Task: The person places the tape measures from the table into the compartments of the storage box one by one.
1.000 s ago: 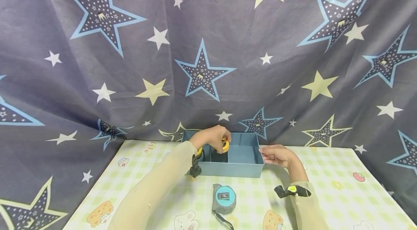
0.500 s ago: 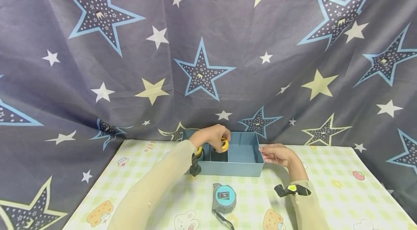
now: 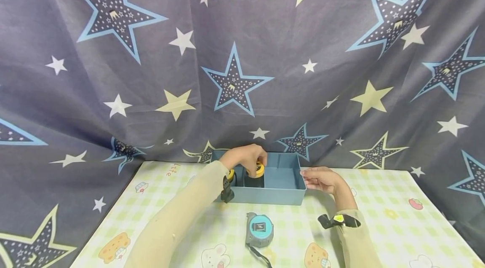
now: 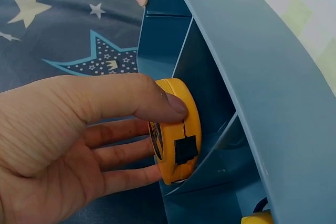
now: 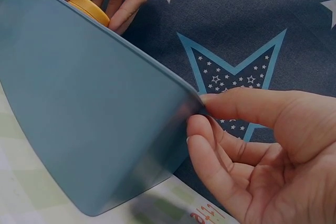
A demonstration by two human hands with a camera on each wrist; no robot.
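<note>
In the head view, my left hand point(image 3: 248, 160) reaches into the blue-grey divided box point(image 3: 269, 196). It grips a small yellow tape measure point(image 4: 191, 114) with a black square on its edge. The thumb presses on one edge and the other fingers lie behind it, beside a divider in the left wrist view. My right hand point(image 3: 321, 179) pinches the rim of the box's right end between thumb and fingers. Another yellow item point(image 4: 257, 219) with a black cord sits in the left compartment, mostly hidden.
A teal and grey tape measure point(image 3: 260, 228) with a black wrist strap lies on the checked tablecloth point(image 3: 390, 200), in front of the box. A dark curtain with stars point(image 3: 242, 15) hangs right behind the box.
Both hands stay in almost the same place with the same holds. The head view has shifted slightly.
</note>
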